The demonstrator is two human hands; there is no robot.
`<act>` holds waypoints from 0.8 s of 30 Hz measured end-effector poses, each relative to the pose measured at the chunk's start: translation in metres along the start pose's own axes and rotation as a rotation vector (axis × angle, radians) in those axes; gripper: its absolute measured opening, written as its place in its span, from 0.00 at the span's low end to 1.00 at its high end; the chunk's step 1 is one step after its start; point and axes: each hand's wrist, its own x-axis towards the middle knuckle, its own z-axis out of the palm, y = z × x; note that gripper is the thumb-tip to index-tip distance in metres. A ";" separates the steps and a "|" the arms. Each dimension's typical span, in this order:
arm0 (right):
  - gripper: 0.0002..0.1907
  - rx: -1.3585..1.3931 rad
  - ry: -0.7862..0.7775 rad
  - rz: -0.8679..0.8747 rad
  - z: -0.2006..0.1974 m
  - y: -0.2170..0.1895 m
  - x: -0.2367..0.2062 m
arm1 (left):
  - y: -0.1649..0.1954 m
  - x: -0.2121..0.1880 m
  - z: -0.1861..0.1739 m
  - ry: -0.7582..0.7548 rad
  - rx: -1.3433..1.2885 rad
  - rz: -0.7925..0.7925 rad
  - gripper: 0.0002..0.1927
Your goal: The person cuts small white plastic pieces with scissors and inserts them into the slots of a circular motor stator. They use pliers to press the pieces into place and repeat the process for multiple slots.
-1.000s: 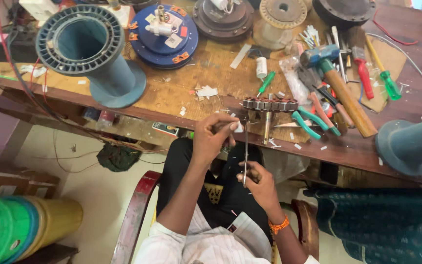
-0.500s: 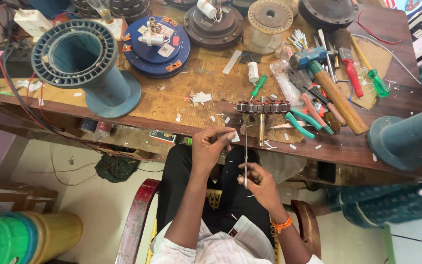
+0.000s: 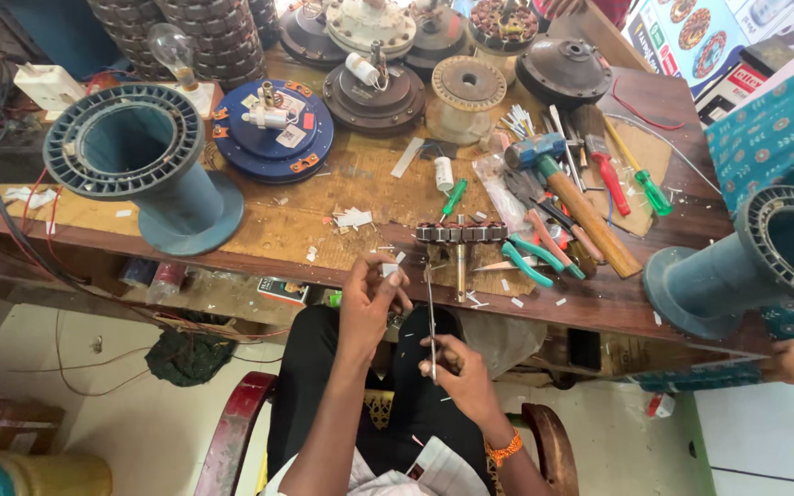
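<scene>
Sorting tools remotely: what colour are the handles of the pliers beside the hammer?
Teal, on the pliers in the head view.

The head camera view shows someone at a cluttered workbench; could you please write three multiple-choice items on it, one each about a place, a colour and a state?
1. Where does the hammer lie?
A. on the workbench, right of the rotor
B. on the floor
C. in the person's lap

2. What colour is the big flanged spool on the left of the bench?
A. red
B. grey-blue
C. yellow

3. What is the right hand doing?
A. resting empty
B. gripping scissors
C. holding a bulb

Answers: 1 A, it rests on the bench beside the rotor; 2 B, its flange and body are grey-blue; 3 B, the scissors point up from its fingers, while the left hand pinches a small white piece.
</scene>
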 end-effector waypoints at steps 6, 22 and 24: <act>0.18 -0.006 -0.004 0.016 0.000 -0.002 -0.001 | 0.011 -0.004 0.008 -0.099 0.083 -0.022 0.16; 0.19 0.003 -0.014 0.035 0.000 -0.002 -0.001 | 0.004 -0.011 0.010 -0.172 0.167 0.086 0.05; 0.19 -0.005 -0.012 0.043 0.000 -0.002 -0.001 | 0.004 -0.012 0.010 -0.162 0.154 0.110 0.04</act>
